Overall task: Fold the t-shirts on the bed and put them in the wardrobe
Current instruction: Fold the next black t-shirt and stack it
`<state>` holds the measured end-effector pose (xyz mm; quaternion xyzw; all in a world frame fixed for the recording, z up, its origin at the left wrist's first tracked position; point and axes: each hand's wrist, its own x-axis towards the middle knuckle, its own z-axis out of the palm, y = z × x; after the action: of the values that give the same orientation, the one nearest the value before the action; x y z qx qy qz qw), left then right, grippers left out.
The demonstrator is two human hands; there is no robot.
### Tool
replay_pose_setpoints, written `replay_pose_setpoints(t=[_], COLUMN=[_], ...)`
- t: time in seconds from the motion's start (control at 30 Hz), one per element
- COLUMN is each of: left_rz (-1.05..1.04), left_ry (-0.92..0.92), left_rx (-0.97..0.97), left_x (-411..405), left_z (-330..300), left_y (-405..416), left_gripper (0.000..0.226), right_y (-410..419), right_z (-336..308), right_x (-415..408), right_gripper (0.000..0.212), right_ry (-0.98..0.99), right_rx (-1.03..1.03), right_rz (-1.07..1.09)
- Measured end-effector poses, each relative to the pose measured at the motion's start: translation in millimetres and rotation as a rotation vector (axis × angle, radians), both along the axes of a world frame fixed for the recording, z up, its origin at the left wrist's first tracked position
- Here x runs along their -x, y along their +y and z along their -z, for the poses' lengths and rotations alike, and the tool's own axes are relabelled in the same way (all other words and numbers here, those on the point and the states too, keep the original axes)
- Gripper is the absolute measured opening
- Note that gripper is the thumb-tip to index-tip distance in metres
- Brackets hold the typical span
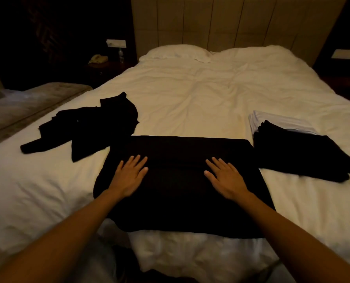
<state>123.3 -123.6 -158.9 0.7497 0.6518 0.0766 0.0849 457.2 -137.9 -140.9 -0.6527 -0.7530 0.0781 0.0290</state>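
Note:
A black t-shirt (180, 201) lies spread flat as a broad rectangle on the near part of the white bed (190, 94). My left hand (129, 176) presses flat on its left half, fingers straight. My right hand (225, 178) lies flat on its right half, fingers spread. A crumpled black t-shirt (92, 125) lies unfolded at the left of the bed. At the right sits a stack of folded t-shirts (300, 154), black ones on top of white ones (276, 119).
Two white pillows (176, 53) lie at the headboard (231, 23). A dark nightstand (108, 66) with a phone and a bottle stands at the back left. A grey upholstered bench (27, 105) runs along the bed's left side. No wardrobe is in view.

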Motion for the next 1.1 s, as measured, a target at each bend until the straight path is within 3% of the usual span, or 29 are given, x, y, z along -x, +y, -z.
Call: replay_pose_setpoints(t=[0.13, 0.23, 0.4, 0.53, 0.7, 0.87, 1.0, 1.1], left_rz=[-0.112, -0.2, -0.05, 0.044, 0.054, 0.096, 0.124, 0.097], left_ry=[-0.003, 0.041, -0.09, -0.176, -0.086, -0.026, 0.116, 0.175], left_rx=[0.001, -0.09, -0.097, -0.04, -0.04, -0.106, -0.088, -0.2], left_x=[1, -8, -19, -17, -8, -8, -13, -11], left_z=[-3, -9, -29, -33, -24, -22, -21, -21], left_y=[8, 25, 71, 106, 149, 174, 179, 182], left_gripper=[0.058, 0.061, 0.061, 0.061, 0.051, 0.05, 0.064, 0.077], right_y=[2, 19, 67, 103, 138, 159, 162, 168], right_z=[-8, -20, -32, -30, -17, -15, -13, -15], right_x=[-2, -1, -10, -18, -26, -28, -31, -35], right_gripper=[0.057, 0.048, 0.048, 0.057, 0.063, 0.056, 0.051, 0.055], right_ry=[-0.039, 0.052, 0.132, 0.0, 0.022, -0.047, -0.081, -0.175], right_rx=[-0.152, -0.262, -0.257, -0.21, -0.137, -0.17, -0.18, -0.244], right_rz=[0.083, 0.139, 0.151, 0.116, 0.059, -0.005, -0.033, -0.043])
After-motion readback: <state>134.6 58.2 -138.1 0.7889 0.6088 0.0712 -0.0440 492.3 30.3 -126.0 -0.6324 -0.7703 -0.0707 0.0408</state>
